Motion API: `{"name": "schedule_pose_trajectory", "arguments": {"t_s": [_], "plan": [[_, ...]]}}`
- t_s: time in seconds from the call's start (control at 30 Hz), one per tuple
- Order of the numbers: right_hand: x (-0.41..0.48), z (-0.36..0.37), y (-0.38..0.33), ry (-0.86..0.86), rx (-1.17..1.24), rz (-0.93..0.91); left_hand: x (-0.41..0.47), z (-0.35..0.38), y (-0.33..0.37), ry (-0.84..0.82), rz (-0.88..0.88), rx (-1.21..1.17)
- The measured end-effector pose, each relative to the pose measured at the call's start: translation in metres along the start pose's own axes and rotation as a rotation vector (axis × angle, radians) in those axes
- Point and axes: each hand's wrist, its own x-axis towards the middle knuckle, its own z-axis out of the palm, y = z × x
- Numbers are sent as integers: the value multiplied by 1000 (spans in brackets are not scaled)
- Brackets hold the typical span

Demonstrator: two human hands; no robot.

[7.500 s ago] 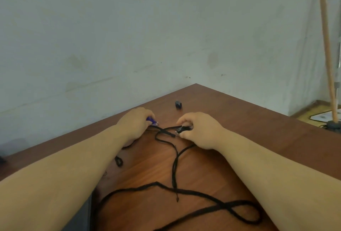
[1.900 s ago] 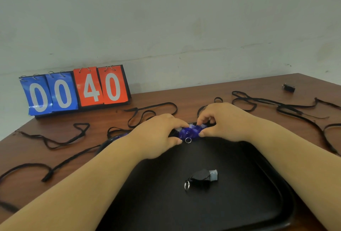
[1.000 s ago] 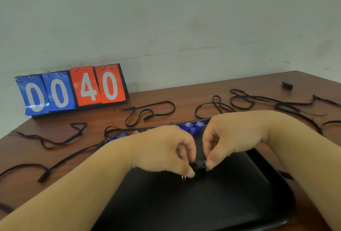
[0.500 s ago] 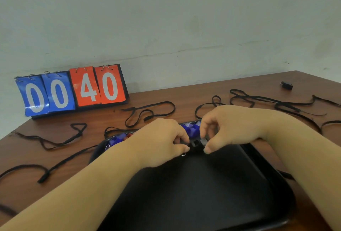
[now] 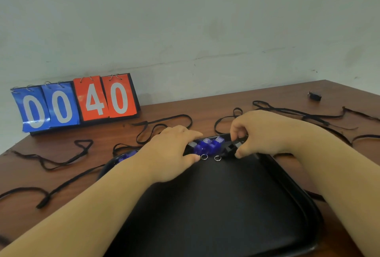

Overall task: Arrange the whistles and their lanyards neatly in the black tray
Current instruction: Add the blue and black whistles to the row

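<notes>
Black plastic fills the lower centre of the head view, where the black tray (image 5: 236,215) is set on a brown wooden table (image 5: 287,96). Along the tray's far rim, at mid-frame, blue whistles (image 5: 208,146) are lined up side by side, with two small metal rings (image 5: 217,158) lying just below them. A black whistle (image 5: 230,149) at the right end of the row is pinched between the thumb and fingers of the right hand (image 5: 263,133). The left hand (image 5: 172,149) is laid over the row's left end, fingers together and extended; whether anything is gripped cannot be told. Black lanyards (image 5: 162,125) are strewn over the table beyond the tray. A flip scoreboard (image 5: 76,102) reading 00 40 is seen at left.
</notes>
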Motion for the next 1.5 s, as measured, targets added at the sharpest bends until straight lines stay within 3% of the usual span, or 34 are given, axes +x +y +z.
{"name": "schedule_pose_trajectory", "arguments": {"t_s": [0.9,1.5], "plan": [[20,19,11,155,-1,-2,8,7,-10,-39,13,62],[18,14,27,55,134,58,4,3,-1,-44,-22,-7]]}}
